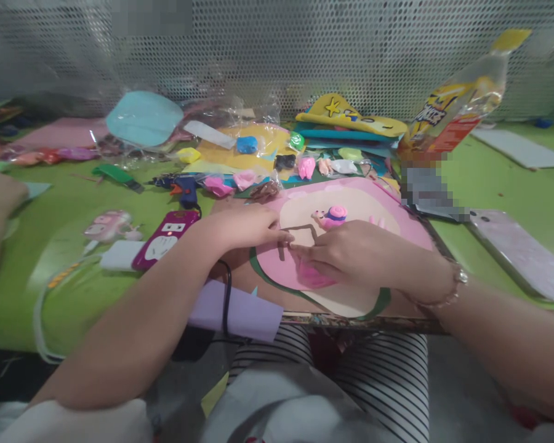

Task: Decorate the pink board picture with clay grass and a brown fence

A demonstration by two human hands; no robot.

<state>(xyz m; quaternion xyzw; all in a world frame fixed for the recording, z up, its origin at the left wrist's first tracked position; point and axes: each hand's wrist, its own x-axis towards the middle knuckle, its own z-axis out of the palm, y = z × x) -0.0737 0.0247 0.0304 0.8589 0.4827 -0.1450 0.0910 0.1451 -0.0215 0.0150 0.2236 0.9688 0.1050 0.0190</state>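
Observation:
A thin brown clay strip (302,229) lies on the beige and pink paper cutout, forming an angular outline. My left hand (252,226) rests at its left part, with fingers drawn together on the strip. From the other side my right hand (351,253) reaches in, its index fingertip at the strip close to my left fingers; its other fingers are curled and partly hidden. Under the right hand lies a bright pink patch (316,277). Just beyond it sits a pink clay snail (335,216) with a blue band. The pink cutout (277,267) has a dark green edge showing below.
A purple glue-gun-like cased device (166,240) with a white plug and cable lies left. Clay packets (247,145) and foam sheets spread along the back. A drink bottle (457,104) leans back right, near a phone (521,252). Another person's arm (0,209) enters at left.

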